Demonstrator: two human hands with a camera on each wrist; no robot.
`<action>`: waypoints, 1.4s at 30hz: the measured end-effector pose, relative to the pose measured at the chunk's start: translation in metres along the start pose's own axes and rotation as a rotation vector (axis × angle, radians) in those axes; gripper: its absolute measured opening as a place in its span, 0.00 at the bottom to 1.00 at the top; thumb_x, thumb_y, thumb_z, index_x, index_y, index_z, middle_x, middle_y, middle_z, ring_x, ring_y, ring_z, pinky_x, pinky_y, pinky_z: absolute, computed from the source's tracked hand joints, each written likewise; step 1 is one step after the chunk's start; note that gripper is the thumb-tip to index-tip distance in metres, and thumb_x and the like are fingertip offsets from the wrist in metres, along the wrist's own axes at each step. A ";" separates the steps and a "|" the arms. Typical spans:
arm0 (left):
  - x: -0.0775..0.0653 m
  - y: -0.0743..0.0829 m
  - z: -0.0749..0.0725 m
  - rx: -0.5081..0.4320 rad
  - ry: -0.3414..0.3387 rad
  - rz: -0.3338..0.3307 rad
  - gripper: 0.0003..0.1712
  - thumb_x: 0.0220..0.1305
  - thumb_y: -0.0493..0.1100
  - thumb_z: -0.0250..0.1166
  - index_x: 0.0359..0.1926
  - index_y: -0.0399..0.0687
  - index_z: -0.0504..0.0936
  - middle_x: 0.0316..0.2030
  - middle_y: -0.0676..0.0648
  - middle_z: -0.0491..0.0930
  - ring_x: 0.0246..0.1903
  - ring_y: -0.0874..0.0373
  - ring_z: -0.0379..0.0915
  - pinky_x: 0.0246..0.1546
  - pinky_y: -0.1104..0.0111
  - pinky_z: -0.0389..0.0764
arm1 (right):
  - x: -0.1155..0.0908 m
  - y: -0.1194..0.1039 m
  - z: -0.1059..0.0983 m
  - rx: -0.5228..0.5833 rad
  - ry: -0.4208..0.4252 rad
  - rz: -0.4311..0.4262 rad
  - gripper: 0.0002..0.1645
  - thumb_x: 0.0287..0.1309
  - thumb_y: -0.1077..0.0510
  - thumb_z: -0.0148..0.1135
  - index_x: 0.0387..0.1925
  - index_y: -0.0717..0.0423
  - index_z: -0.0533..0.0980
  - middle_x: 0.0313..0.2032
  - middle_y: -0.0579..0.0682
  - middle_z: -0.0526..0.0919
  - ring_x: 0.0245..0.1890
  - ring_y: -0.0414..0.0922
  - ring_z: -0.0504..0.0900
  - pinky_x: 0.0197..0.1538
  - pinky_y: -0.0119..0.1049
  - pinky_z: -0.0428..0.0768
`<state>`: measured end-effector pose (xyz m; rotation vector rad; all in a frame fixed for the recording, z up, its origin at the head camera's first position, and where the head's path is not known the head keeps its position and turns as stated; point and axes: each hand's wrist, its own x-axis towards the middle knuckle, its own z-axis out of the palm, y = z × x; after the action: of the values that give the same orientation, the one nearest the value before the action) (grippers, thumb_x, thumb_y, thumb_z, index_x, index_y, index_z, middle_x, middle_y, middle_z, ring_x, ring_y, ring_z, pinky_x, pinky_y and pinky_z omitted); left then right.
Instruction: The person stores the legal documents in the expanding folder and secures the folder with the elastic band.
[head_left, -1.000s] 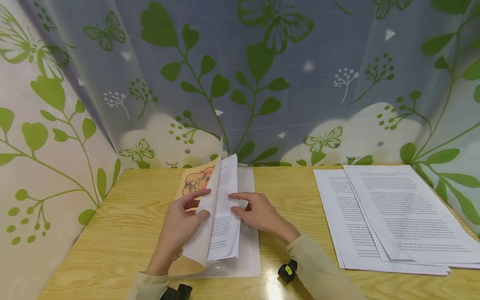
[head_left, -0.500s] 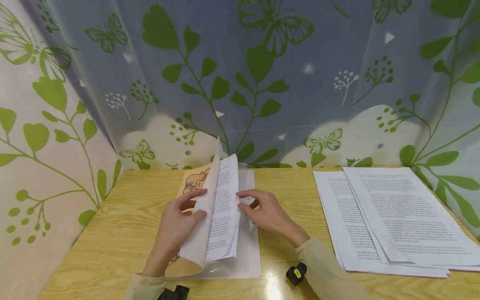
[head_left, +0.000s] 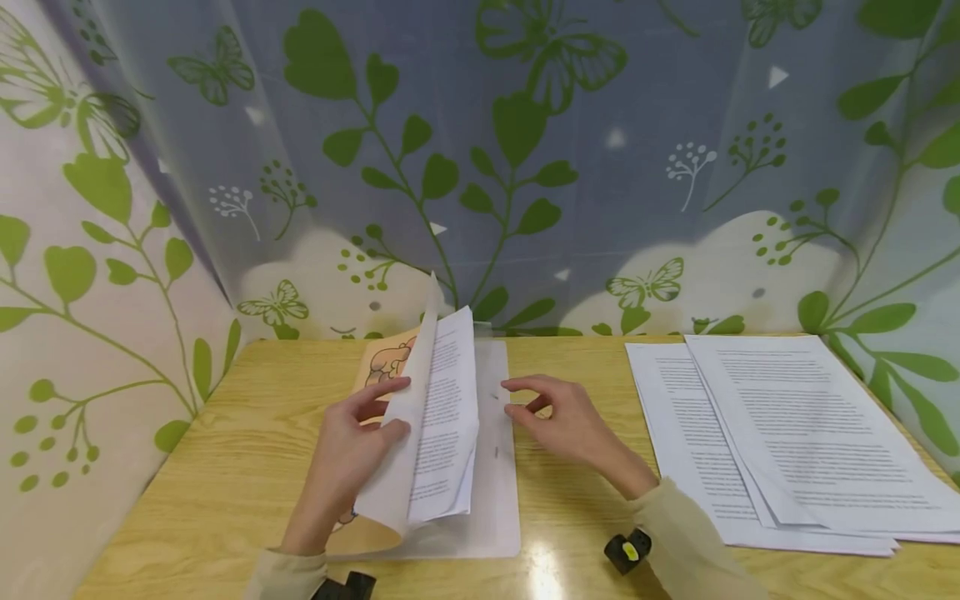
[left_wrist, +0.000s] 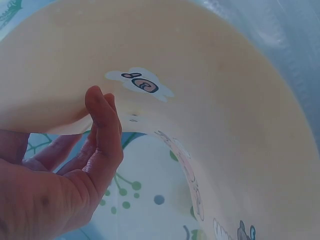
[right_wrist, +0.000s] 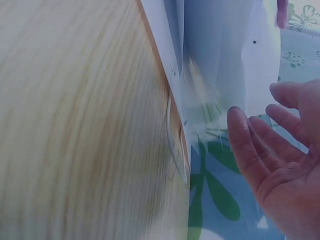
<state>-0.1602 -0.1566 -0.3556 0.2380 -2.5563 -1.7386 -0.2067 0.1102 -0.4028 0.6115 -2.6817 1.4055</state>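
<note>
An orange folder with cartoon figures lies on the table, its front cover (head_left: 411, 433) lifted and curved to the left. My left hand (head_left: 352, 450) pinches that cover; in the left wrist view, fingers (left_wrist: 102, 125) bend over its orange printed face. Printed sheets (head_left: 446, 425) stand tilted inside, beside the cover. Under them shows the folder's pale back cover (head_left: 498, 500), with clear plastic over it. My right hand (head_left: 566, 417) hovers at the folder's right edge, thumb and index finger apart. In the right wrist view, its fingers (right_wrist: 245, 145) are loosely spread near a clear plastic sheet (right_wrist: 210, 90).
Loose stacks of printed paper (head_left: 810, 425) lie on the right of the wooden table (head_left: 217, 467). A patterned curtain (head_left: 480, 167) hangs behind the table and along both sides. A thin white loop (right_wrist: 171, 140) shows at the folder's edge in the right wrist view.
My right hand has let go of the sheets' edge and moved right, to the folder's edge. My left hand has shifted slightly left with the cover.
</note>
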 end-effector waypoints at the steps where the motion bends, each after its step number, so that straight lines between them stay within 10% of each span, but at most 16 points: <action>1: 0.000 0.000 0.000 0.000 0.003 0.000 0.28 0.59 0.33 0.65 0.61 0.57 0.84 0.53 0.39 0.81 0.34 0.54 0.82 0.35 0.68 0.80 | -0.002 0.002 -0.002 -0.004 0.002 -0.010 0.20 0.65 0.55 0.67 0.58 0.47 0.83 0.61 0.52 0.83 0.40 0.44 0.89 0.33 0.31 0.81; 42: 0.001 -0.001 -0.003 -0.022 -0.020 -0.002 0.28 0.61 0.34 0.65 0.62 0.58 0.83 0.53 0.39 0.80 0.36 0.52 0.82 0.37 0.68 0.81 | -0.066 0.040 -0.104 -0.247 0.188 -0.019 0.27 0.62 0.52 0.71 0.63 0.49 0.79 0.58 0.54 0.85 0.49 0.55 0.87 0.43 0.35 0.87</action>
<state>-0.1611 -0.1595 -0.3555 0.2241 -2.5501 -1.7781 -0.1741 0.2347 -0.3878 0.4570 -2.6331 1.0446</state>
